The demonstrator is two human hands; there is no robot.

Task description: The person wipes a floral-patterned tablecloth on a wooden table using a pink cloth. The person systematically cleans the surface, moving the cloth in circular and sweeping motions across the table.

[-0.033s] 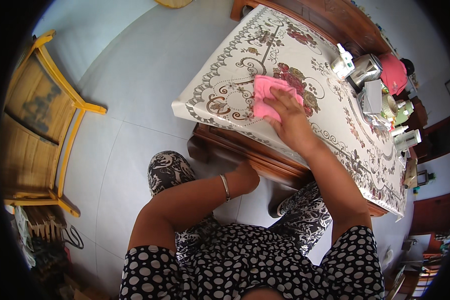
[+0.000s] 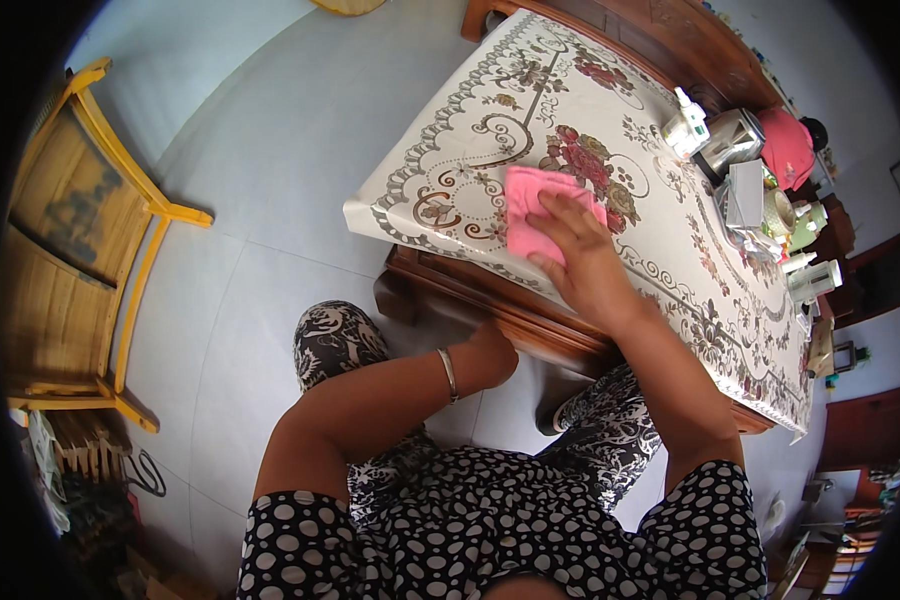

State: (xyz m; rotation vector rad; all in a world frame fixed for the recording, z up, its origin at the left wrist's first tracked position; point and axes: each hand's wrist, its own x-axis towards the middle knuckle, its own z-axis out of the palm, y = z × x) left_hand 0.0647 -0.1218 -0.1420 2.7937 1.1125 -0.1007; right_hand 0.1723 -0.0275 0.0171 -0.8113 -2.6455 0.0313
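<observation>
A folded pink cloth (image 2: 536, 238) lies on the patterned tablecloth (image 2: 660, 220), close to the table's near left edge. Pressed on top of it is my right hand (image 2: 578, 245), its fingers bent over the cloth and the thumb at its near side. My left hand (image 2: 492, 357), below a silver bangle (image 2: 448, 375), hangs in front of the table's wooden side (image 2: 530, 335) and over my lap. Its fingers are turned under and hidden, so I cannot see whether it holds anything.
Along the table's right side stand a white spray bottle (image 2: 686, 125), a steel kettle (image 2: 732, 140), a grey box (image 2: 745, 195), a pale green jar (image 2: 817, 280) and a pink cap (image 2: 788, 148). A yellow wooden chair (image 2: 80, 230) is at the left on grey floor tiles (image 2: 240, 200).
My right hand and the pink cloth have slid a little toward me over the tablecloth. My left hand has stayed in place.
</observation>
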